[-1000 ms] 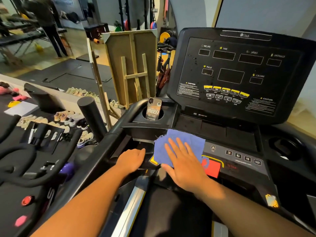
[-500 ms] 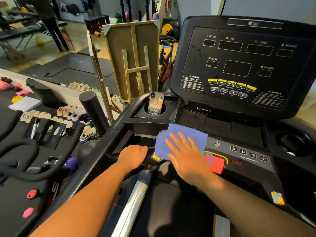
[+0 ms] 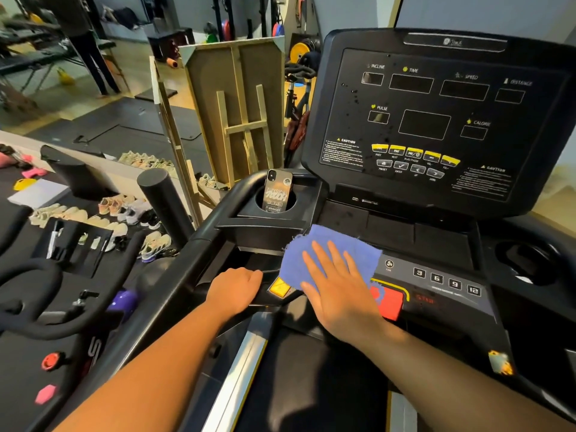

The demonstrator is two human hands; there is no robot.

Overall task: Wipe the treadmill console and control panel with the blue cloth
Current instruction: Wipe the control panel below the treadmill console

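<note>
The blue cloth [image 3: 343,247] lies flat on the left part of the treadmill's lower control panel [image 3: 442,282]. My right hand [image 3: 339,285] presses on it with fingers spread, covering its lower half. A red stop button [image 3: 391,304] shows just right of that hand. My left hand [image 3: 233,286] is closed around the black handlebar [image 3: 199,254] left of the panel. The big black console [image 3: 436,120] with dark displays and yellow buttons stands upright behind, speckled with small spots.
A phone [image 3: 278,191] stands in the left cup holder; another cup holder [image 3: 530,260] is at the right. An exercise bike handlebar [image 3: 37,294] is at the left. Shoes [image 3: 124,210] line the floor beyond. A wooden panel [image 3: 237,113] leans behind, and a person [image 3: 84,42] stands far back.
The view has tilted a little, so the console sits slightly differently in frame. My right hand and the cloth stay on the left of the panel; the left hand keeps its grip.
</note>
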